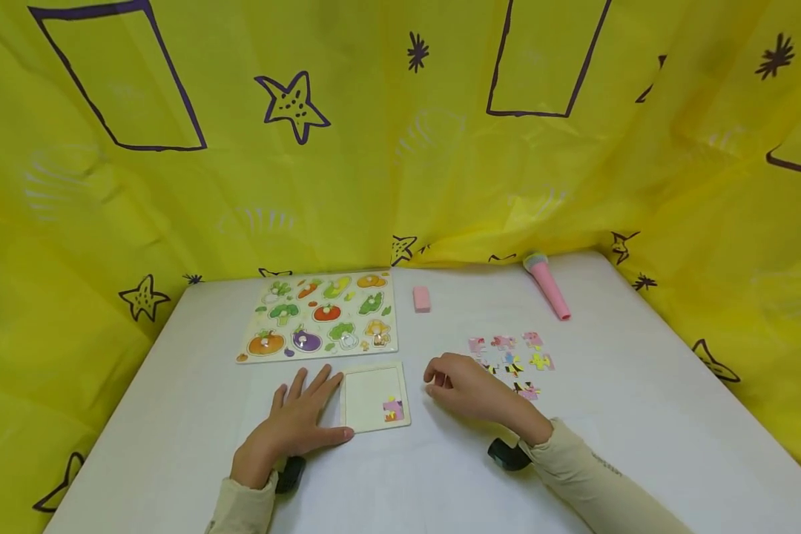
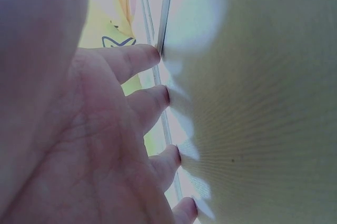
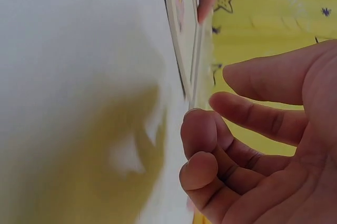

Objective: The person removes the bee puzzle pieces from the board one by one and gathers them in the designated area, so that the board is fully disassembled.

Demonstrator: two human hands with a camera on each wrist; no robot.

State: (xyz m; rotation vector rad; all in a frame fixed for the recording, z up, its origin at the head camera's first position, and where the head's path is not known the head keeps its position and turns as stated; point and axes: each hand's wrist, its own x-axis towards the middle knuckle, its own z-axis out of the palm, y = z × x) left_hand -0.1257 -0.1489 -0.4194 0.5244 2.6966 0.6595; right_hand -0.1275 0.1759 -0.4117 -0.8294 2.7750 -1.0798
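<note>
My left hand [image 1: 297, 419] lies with fingers spread, thumb and index fingertip touching the left edge of a small square puzzle tray [image 1: 367, 430]. One pink puzzle piece [image 1: 393, 410] sits in the tray's lower right corner. In the left wrist view the fingertips [image 2: 174, 153] rest against the table. To the right of the tray my right hand [image 1: 463, 386] hovers above the table, fingers loosely curled. Its thumb and index finger are apart in the right wrist view, with nothing between them. Several loose puzzle pieces [image 1: 503, 342] lie beyond the right hand, which partly hides some.
A vegetable peg board [image 1: 317, 354] lies behind the tray, at the back left. A pink block [image 1: 422, 299] is to its right, and a pink toy microphone [image 1: 550, 288] lies at the back right. A yellow patterned cloth [image 1: 374, 185] hangs around the white table [image 1: 607, 445].
</note>
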